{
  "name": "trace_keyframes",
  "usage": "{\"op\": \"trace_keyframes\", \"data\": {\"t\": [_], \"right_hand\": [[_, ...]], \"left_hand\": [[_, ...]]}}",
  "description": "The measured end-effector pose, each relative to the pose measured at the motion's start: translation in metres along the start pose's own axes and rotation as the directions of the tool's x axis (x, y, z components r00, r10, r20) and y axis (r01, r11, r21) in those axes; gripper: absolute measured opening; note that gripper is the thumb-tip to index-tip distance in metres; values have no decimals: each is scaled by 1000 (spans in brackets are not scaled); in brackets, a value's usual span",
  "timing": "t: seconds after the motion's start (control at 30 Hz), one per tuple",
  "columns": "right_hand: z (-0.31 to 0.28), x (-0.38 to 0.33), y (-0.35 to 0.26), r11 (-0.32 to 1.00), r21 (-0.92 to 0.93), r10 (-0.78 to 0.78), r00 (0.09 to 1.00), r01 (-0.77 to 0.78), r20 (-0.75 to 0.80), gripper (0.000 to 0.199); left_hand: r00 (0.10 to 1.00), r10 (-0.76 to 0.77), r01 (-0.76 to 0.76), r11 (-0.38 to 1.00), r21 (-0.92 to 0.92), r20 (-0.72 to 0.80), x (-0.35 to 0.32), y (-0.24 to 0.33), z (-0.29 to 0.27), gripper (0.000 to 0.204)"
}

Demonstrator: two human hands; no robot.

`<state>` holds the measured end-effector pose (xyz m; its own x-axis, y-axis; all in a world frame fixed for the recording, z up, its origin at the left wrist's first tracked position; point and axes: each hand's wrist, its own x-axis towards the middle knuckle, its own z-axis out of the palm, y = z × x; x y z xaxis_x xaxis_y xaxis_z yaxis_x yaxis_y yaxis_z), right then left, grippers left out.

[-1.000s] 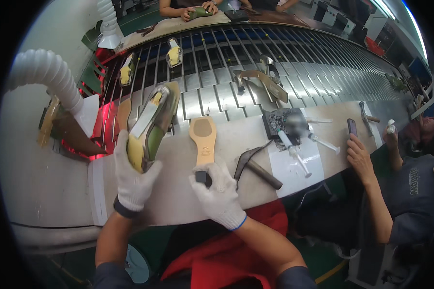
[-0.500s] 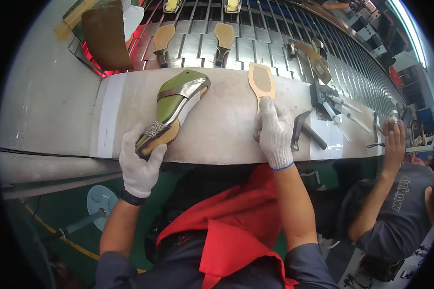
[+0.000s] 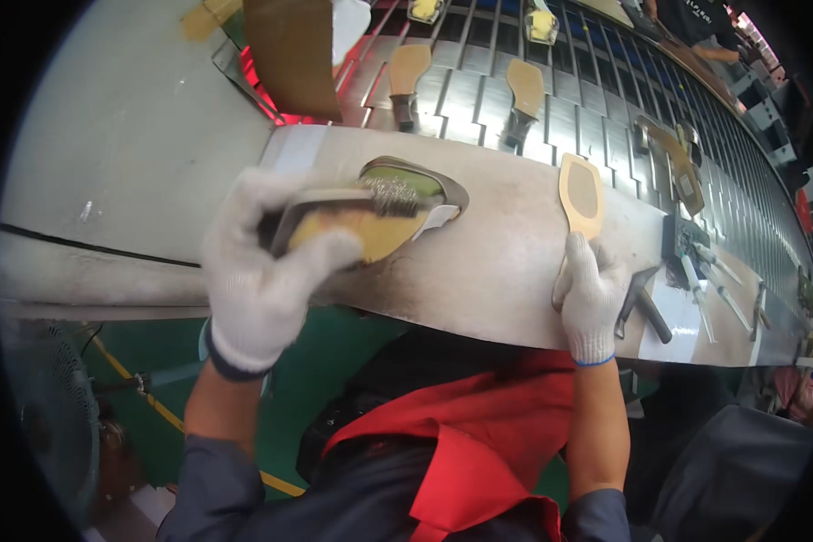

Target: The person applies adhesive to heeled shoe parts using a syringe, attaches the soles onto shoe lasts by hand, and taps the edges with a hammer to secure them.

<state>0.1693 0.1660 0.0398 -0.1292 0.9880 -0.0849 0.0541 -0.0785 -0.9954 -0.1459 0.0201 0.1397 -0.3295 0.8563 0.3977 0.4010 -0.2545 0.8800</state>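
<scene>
Grey workbench runs beside a slatted conveyor carrying tan soles. The left hand, gloved, is closed around a green shoe with its yellow bottom turned up, lifted just over the bench edge; something like a wire brush seems to lie against it, though blur hides this. The right hand curls its fingers over the heel end of a tan insole lying flat on the bench. Keeping the shoe steady and the insole square would help. A hammer lies just beside the right hand, tools beyond.
</scene>
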Motion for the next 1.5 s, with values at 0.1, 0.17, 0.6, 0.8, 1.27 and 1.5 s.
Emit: {"op": "trace_keyframes", "data": {"t": [0.1, 0.17, 0.6, 0.8, 1.27, 1.5], "right_hand": [[2, -4, 16, 997, -42, -66, 997, 65, -42, 26], [1, -13, 21, 836, -446, -397, 913, 319, -91, 29], [-38, -182, -4, 760, 485, 465, 883, -432, 57, 50], [-20, -173, -3, 854, 479, 217, 976, -205, 32, 32], [40, -124, -111, 974, 219, -30, 937, -50, 348, 38], [40, -130, -123, 997, 78, -13, 952, -12, 305, 41]], "left_hand": [[969, -94, 15, 946, -323, -230, 31, -24, 30, 45], [965, 4, -97, 933, -347, -261, 44, -32, 39, 47], [981, -74, 172, 760, -627, 179, 60, 14, 49, 51], [951, -61, 248, 735, -631, 302, 52, 15, 87, 59], [834, 67, 497, 341, -798, 548, 39, 14, 85, 60], [828, 229, 251, 666, -703, 513, 25, 11, 81, 87]]}}
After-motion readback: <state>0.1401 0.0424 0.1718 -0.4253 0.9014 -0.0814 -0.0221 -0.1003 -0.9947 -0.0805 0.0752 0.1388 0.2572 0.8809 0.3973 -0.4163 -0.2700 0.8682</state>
